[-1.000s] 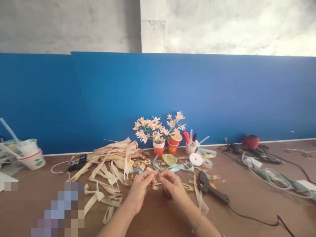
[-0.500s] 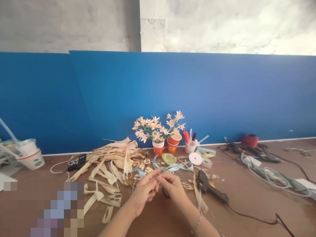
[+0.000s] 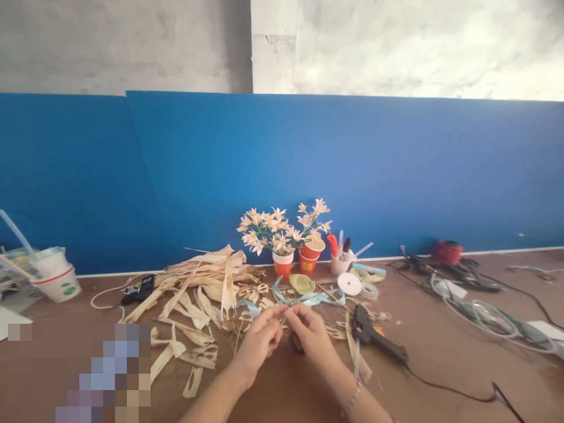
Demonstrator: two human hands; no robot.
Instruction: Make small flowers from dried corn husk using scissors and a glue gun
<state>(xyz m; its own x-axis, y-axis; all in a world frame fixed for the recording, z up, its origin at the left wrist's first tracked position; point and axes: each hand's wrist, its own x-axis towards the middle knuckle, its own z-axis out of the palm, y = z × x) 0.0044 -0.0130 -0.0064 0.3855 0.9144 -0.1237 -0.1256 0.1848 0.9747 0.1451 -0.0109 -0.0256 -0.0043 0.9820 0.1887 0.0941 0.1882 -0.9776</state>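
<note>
My left hand and my right hand meet fingertip to fingertip above the middle of the brown table. Both are closed in a pinch, and whatever lies between the fingers is too small to make out. Just beyond them lie light blue ribbon and scraps of dried husk. A larger pile of dried corn husks spreads to the left. Pale husk flowers on green stems stand in a red paper cup behind the hands. To the right of my right hand rests a black glue gun.
A white cup holds pens and sticks. Near it are a white disc and a tape roll. Cables tangle at the right. A paper cup stands far left. The blue partition borders the back.
My hands have shifted very slightly, and the left fingers look a little more curled. The fingertips remain together; the things on the table stay put.
</note>
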